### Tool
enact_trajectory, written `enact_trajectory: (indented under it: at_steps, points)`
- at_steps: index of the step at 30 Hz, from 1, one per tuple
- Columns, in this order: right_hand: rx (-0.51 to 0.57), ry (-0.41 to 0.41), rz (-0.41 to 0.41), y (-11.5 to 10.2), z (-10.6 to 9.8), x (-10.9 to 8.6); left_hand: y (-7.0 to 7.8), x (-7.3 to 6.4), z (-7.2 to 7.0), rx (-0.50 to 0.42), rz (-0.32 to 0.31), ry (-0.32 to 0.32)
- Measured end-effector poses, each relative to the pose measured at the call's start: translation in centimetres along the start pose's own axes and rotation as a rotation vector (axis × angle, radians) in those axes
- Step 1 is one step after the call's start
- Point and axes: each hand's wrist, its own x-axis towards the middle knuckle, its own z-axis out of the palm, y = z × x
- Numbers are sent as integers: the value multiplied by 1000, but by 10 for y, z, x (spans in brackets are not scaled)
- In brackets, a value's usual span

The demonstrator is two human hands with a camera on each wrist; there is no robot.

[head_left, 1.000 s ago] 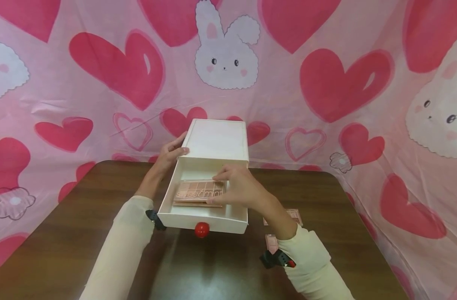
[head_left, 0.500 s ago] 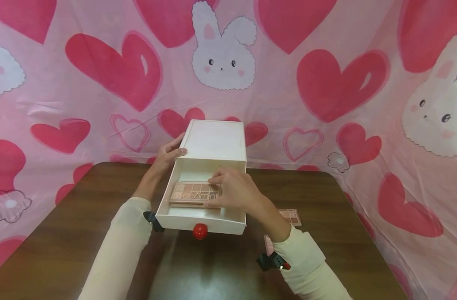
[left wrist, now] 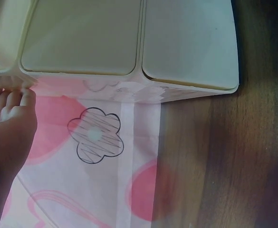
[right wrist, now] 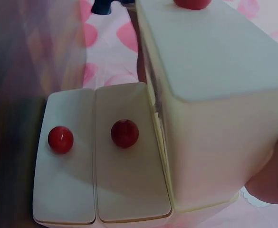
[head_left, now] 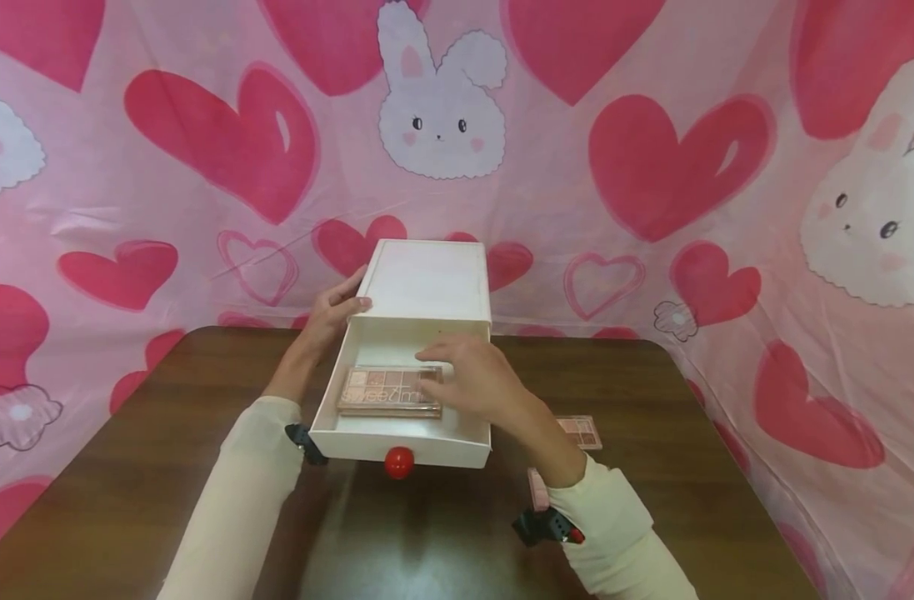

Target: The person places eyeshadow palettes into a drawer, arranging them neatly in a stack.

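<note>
A white drawer cabinet (head_left: 430,279) stands on the table, its top drawer (head_left: 412,450) pulled out by a red knob (head_left: 399,462) side. Inside the drawer lies an eyeshadow palette (head_left: 385,392) with a clear lid and "sweet mint" lettering, seemingly on top of another. My right hand (head_left: 475,375) hovers over the palette's right end, fingers and thumb apart, holding nothing. My left hand (head_left: 329,321) rests against the cabinet's left side, its thumb on the top edge. In the left wrist view the left fingertips (left wrist: 15,97) press on that side wall.
Right of the cabinet another palette (head_left: 580,432) lies on the wooden table (head_left: 149,467). A pink case (head_left: 537,490) is partly hidden by the right wrist. Two closed lower drawers (right wrist: 129,175) with red knobs show in the right wrist view. A heart-patterned cloth (head_left: 539,192) hangs behind.
My right thumb and fingers have spread and let go of the palette, which now lies in the drawer. The left hand has stayed on the cabinet.
</note>
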Motion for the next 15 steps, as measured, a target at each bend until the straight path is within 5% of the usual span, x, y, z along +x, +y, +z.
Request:
enact_trajectory:
  at_steps: [8,15]
  points:
    - [161,100,16,11,-3,-13,-2,0,1,-4,1,-6]
    - [257,253,-126,27,-7,-26,0,0,1,17,-6,10]
